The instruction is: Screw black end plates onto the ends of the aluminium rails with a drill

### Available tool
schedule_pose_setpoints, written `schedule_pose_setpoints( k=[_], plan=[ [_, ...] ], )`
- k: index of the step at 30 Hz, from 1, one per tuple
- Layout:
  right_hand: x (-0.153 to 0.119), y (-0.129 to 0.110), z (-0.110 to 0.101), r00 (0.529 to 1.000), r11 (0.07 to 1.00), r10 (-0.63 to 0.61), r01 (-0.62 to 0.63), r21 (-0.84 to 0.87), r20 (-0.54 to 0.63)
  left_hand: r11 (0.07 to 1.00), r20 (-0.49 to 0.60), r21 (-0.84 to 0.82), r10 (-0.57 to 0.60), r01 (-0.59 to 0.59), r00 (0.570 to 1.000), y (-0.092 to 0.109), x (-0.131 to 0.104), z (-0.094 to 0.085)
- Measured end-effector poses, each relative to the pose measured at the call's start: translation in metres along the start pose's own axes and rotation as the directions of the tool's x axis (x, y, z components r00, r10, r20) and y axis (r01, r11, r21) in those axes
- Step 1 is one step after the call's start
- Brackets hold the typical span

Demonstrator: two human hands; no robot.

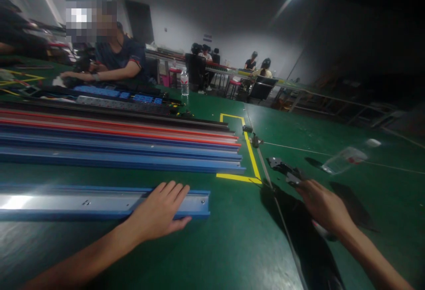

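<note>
My left hand [161, 208] lies across a blue-edged metal channel rail [195, 202] near its right end. Its fingers hook over the far edge and the thumb rests along the near one, so the hand grips the rail. Screws and small holes show on the rail's bright inner face. To the right, my right hand [323, 203] reaches to a group of small dark brackets [282, 166]. The fingertips are closed on a greyish end of one bracket, though blur hides the exact hold.
Several red, blue and dark rails [133, 144] lie parallel behind the held one, inside yellow tape [252, 157]. A tipped clear bottle [345, 159] lies at right; an upright bottle [184, 83] stands at the back. A co-worker [122, 57] sits across the green table [199, 254].
</note>
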State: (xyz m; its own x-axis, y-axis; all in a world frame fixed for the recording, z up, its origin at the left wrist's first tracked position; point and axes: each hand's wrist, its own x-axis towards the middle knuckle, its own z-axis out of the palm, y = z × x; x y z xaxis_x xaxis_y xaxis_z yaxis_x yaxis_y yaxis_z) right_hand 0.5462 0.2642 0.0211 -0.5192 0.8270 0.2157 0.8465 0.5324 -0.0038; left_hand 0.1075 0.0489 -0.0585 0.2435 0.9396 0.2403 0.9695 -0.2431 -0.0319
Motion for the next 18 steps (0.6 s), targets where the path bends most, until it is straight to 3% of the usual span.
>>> schedule_pose_setpoints(
  k=[3,6,8,10,11,13,18],
  plan=[
    [-0.018,-0.054,-0.013,0.994,0.968,-0.094,0.104,0.227,-0.053,1.0,-0.011,0.001,0.008,-0.008,1.0,0.0,-0.001,0.001],
    [-0.03,-0.114,-0.008,0.993,0.795,-0.101,0.043,0.605,0.063,1.0,-0.007,0.016,0.019,-0.018,1.0,0.0,-0.001,0.0],
    [-0.032,-0.148,0.006,0.946,0.546,-0.108,-0.2,0.814,0.304,1.0,-0.004,0.02,0.023,-0.023,1.0,0.0,0.0,-0.001],
    [-0.03,-0.173,0.026,0.853,0.238,-0.146,-0.462,0.854,0.502,1.0,-0.009,0.016,0.02,-0.02,1.0,0.0,0.0,-0.002],
    [-0.029,-0.182,0.035,0.821,0.157,-0.142,-0.532,0.832,0.552,1.0,-0.012,0.011,0.016,-0.016,1.0,0.0,0.001,-0.003],
    [-0.027,-0.191,0.051,0.791,0.137,-0.14,-0.581,0.802,0.596,1.0,-0.011,0.0,0.007,-0.007,1.0,0.001,0.001,-0.003],
    [-0.026,-0.181,0.055,0.761,0.317,-0.081,-0.592,0.741,0.643,1.0,-0.003,-0.018,0.014,-0.014,1.0,0.0,0.0,-0.003]
  ],
)
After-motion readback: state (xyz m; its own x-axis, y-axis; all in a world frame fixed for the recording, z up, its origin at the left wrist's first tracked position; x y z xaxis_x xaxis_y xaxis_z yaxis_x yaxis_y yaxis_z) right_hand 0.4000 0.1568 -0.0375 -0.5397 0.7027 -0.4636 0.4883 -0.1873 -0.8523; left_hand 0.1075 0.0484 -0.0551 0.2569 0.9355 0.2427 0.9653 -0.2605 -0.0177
